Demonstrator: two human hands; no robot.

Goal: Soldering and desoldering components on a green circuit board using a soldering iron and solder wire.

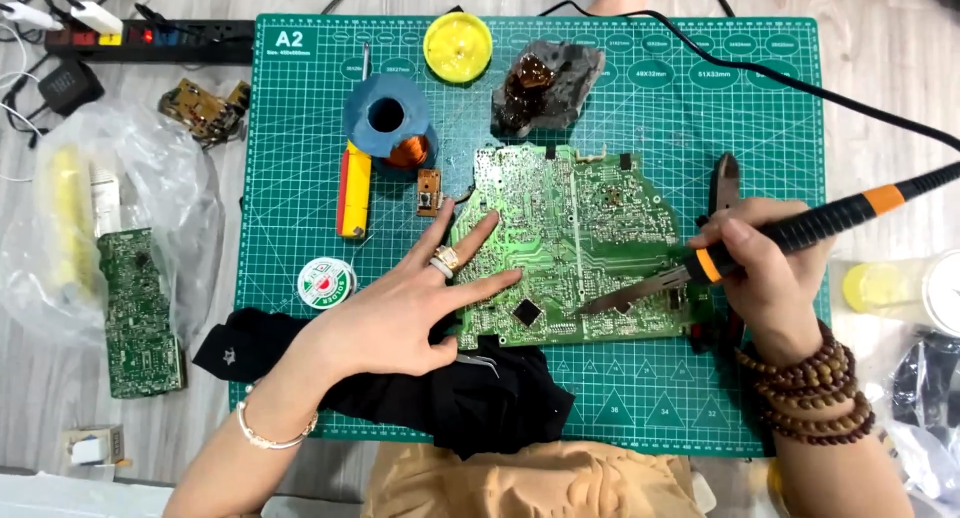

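A large green circuit board [590, 218] lies solder side up on a green cutting mat [640, 398]. My left hand [400, 313], wearing a ring, rests flat on the board's left edge with fingers spread, pinning it down. My right hand [765, 278] grips a black and orange soldering iron [800, 233]; its tip [590, 305] touches the board near a black square chip [527, 312]. Tweezers [478, 361] lie under my left palm on a black cloth [480, 403].
A solder tin [326, 282], yellow-red tool [353, 190], blue spool with copper coil [390, 126], yellow round case [458, 46], dark sponge holder [545, 86] and pliers [724, 183] sit on the mat. Another green board [140, 313], plastic bag [120, 168] and power strip [150, 38] lie left.
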